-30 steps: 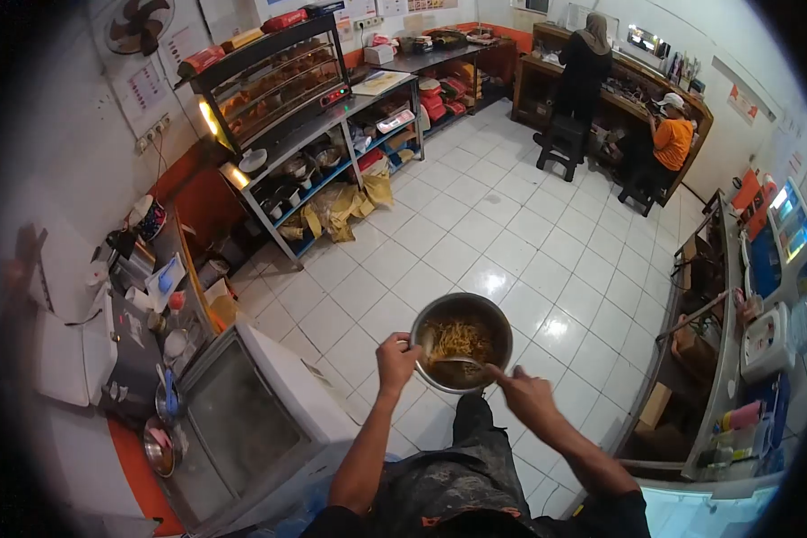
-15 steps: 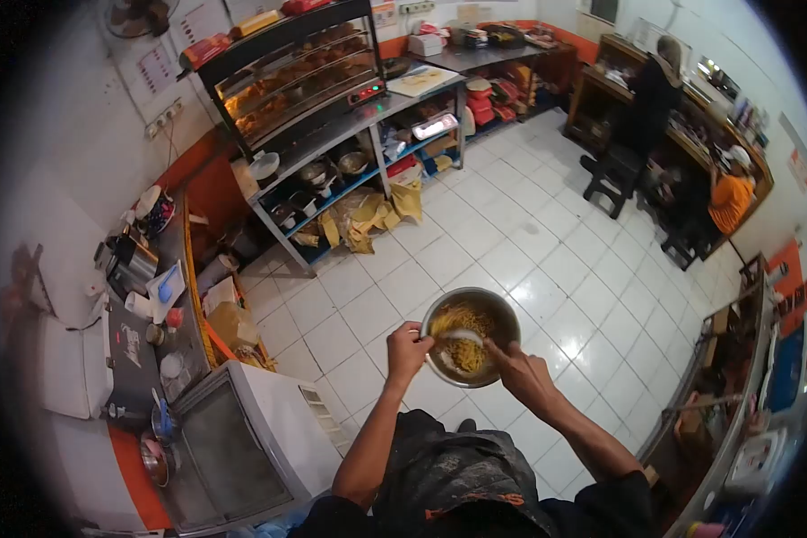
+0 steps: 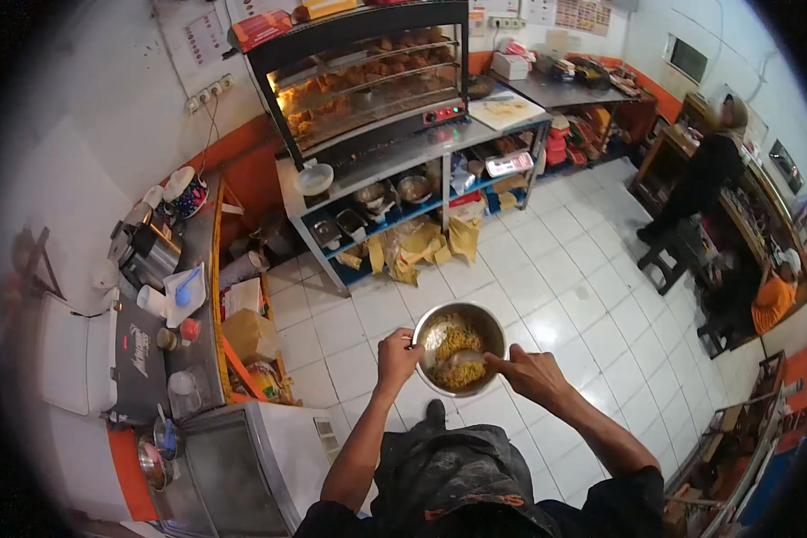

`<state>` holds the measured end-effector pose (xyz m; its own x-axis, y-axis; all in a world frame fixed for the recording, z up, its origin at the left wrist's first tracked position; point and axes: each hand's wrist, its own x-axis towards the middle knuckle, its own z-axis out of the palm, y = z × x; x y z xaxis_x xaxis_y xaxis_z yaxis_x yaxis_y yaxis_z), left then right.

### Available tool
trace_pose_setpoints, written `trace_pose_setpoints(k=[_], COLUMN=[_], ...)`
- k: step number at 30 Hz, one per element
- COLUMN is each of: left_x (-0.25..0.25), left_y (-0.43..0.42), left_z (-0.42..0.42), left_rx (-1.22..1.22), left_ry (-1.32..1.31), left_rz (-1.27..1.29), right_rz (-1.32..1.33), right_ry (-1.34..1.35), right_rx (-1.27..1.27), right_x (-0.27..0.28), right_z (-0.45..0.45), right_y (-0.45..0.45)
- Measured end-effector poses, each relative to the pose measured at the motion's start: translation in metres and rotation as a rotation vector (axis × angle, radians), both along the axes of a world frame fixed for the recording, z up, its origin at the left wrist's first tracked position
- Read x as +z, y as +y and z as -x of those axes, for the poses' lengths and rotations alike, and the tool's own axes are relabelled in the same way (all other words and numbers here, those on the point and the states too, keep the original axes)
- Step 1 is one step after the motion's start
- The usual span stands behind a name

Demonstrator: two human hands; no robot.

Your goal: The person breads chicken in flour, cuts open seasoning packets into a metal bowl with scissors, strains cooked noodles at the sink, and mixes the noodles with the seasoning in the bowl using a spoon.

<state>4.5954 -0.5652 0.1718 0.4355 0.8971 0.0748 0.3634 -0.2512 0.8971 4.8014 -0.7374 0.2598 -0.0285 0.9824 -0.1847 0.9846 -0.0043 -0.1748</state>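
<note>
A round metal bowl (image 3: 426, 325) is in front of my body, above the tiled floor. My left hand (image 3: 398, 359) grips its left rim, with the fingers closed on it. Yellow noodles (image 3: 458, 342) lie inside the bowl. At the bowl's right side my right hand (image 3: 527, 373) is closed round the handle of a metal spoon (image 3: 466, 358), whose head is down among the noodles. The handle is mostly hidden by my fingers.
A glass food warmer (image 3: 368, 81) stands on a metal counter (image 3: 377, 148) ahead. At the left are a cluttered side counter (image 3: 208, 305) and a freezer (image 3: 220, 466). Two people are at the right, one standing (image 3: 704, 170), one in orange (image 3: 773, 300). A black stool (image 3: 672, 255) is nearby.
The view has swung to the right, toward the warmer's side of the frame centre. The spoon has moved within the bowl and the noodles have shifted. The standing person has turned from the counter.
</note>
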Motion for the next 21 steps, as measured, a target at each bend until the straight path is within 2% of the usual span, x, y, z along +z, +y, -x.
trace_pose_setpoints(k=[1,4,6,8,9,11,14,15,16,18,21], left_x=[0.005,0.008,0.004,-0.003,-0.002,-0.007,-0.021,-0.01,-0.007,-0.005,-0.009], left_y=[0.008,0.036,0.066,0.089,0.097,0.117,0.143,0.15,0.163,0.185,0.218], left_z=[-0.007,-0.025,-0.034,-0.046,-0.056,-0.076,-0.11,-0.122,-0.134,-0.153,-0.185], left_rx=[0.006,-0.017,0.051,0.076,0.102,0.132,0.098,0.107,0.12,0.167,0.187], left_ry=[0.022,0.057,0.021,0.006,0.025,0.013,-0.025,-0.022,-0.017,-0.162,-0.271], left_rz=[0.006,-0.042,-0.003,-0.007,-0.024,-0.035,-0.032,-0.007,0.0,-0.047,0.096], right_rz=[-0.252,-0.318,-0.294,-0.032,-0.041,-0.067,-0.215,-0.194,-0.185,-0.03,-0.1], right_ry=[0.059,-0.053,-0.089,-0.033,-0.035,0.142,0.159,0.199,0.204,0.118,0.014], right_rx=[0.017,-0.063,-0.14,-0.24,-0.241,-0.196,-0.317,-0.267,-0.256,-0.123,-0.13], right_x=[-0.008,-0.008,-0.01,-0.036,-0.043,-0.045,-0.052,-0.055,-0.054,-0.013,0.01], right_z=[-0.008,-0.025,-0.039,-0.062,-0.076,-0.102,-0.124,-0.131,-0.139,-0.143,-0.179], right_y=[0.018,0.076,0.095,0.102,0.106,0.126,0.167,0.177,0.182,0.186,0.205])
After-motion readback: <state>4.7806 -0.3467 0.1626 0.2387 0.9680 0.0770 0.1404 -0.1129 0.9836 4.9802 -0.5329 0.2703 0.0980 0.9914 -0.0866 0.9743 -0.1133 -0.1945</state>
